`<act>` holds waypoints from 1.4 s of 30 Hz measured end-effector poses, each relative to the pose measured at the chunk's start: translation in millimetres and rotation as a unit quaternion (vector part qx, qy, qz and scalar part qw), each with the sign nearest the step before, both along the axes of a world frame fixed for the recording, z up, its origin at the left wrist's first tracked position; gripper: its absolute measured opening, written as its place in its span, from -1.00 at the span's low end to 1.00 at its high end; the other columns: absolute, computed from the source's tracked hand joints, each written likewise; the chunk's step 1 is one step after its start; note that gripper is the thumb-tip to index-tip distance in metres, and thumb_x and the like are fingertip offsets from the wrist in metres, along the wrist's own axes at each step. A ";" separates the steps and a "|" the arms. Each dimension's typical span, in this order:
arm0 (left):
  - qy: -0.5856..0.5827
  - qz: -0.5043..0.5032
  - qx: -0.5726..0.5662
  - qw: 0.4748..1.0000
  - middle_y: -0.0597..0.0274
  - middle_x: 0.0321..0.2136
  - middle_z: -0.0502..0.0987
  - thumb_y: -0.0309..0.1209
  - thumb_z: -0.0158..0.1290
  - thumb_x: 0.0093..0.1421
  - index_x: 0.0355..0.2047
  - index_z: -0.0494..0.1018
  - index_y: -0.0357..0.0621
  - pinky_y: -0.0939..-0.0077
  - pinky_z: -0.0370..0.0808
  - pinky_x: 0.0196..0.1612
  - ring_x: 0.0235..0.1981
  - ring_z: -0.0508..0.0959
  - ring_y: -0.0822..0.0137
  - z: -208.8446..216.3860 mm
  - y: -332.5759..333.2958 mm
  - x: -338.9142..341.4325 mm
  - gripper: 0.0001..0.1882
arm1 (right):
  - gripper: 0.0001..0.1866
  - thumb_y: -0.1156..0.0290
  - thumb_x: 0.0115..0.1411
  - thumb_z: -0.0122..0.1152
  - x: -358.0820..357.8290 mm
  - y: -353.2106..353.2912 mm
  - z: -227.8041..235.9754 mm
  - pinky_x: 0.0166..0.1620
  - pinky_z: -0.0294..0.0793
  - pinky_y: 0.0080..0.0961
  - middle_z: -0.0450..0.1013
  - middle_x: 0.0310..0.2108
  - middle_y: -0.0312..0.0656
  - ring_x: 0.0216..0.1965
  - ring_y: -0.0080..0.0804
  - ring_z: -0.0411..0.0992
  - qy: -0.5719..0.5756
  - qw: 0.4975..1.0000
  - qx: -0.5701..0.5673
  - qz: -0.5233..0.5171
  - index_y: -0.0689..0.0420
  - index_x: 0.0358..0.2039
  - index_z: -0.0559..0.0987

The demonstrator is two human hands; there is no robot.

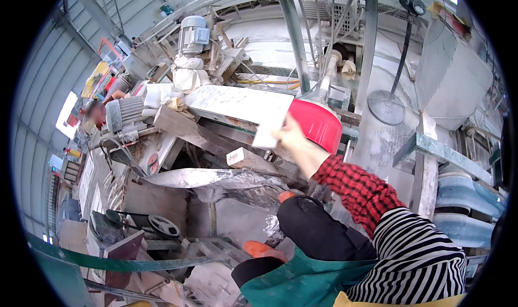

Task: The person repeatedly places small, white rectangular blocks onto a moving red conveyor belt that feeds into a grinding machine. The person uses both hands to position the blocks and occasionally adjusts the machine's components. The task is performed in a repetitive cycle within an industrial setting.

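My right hand [295,142] reaches forward from the lower right, with a red-and-black checked sleeve [356,191] over the forearm. Its fingers are closed on the near edge of a small flat white slab [265,136], which looks like tile or stone. Just beyond the slab is a long white board [237,103], and the two overlap in view. A rounded red cover [319,125] sits right beside my wrist, at the board's right end. My left hand is out of the picture.
A motor [192,35] stands behind the board. Below lie a wooden beam [251,160] and crumpled plastic sheeting [216,178]. A belt pulley [163,226] is at lower left, a green metal bar [437,152] at right. Another person [96,113] is far left.
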State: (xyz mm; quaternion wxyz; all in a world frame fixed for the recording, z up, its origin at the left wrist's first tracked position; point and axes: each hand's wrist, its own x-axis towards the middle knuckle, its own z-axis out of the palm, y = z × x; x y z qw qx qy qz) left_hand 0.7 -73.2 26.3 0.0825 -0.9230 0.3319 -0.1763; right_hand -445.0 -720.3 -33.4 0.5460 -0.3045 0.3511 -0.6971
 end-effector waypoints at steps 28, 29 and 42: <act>-0.015 0.169 -0.045 0.984 -0.05 -0.22 0.60 -0.22 -0.04 0.38 -0.18 0.57 -0.19 0.05 0.43 0.03 -0.11 0.52 -0.09 -15.1 25.0 -63.2 -0.69 | -0.66 0.32 0.25 0.15 -76.7 9.0 55.4 -0.14 0.59 -0.16 0.57 -0.29 0.15 -0.20 0.06 0.58 0.792 0.611 0.010 0.010 0.34 -0.11 0.56; -0.018 0.154 -0.070 0.985 -0.05 -0.22 0.59 -0.23 -0.04 0.38 -0.17 0.58 -0.19 0.05 0.43 0.03 -0.10 0.52 -0.09 -8.8 10.6 -74.8 -0.69 | -0.72 0.38 0.22 0.16 -65.3 19.3 66.7 -0.14 0.59 -0.17 0.57 -0.27 0.14 -0.18 0.06 0.58 0.795 0.604 -0.057 0.007 0.34 -0.17 0.59; -0.063 0.142 -0.149 0.977 -0.22 0.09 0.50 0.01 0.09 0.29 0.11 0.48 -0.21 0.00 0.32 0.25 0.17 0.42 -0.13 -11.3 62.2 -4.9 -0.42 | -0.65 0.12 0.26 0.15 139.9 97.3 -10.5 -0.03 0.53 -0.01 0.61 -0.16 -0.05 -0.08 0.08 0.57 0.713 0.614 -0.136 0.310 0.02 -0.05 0.62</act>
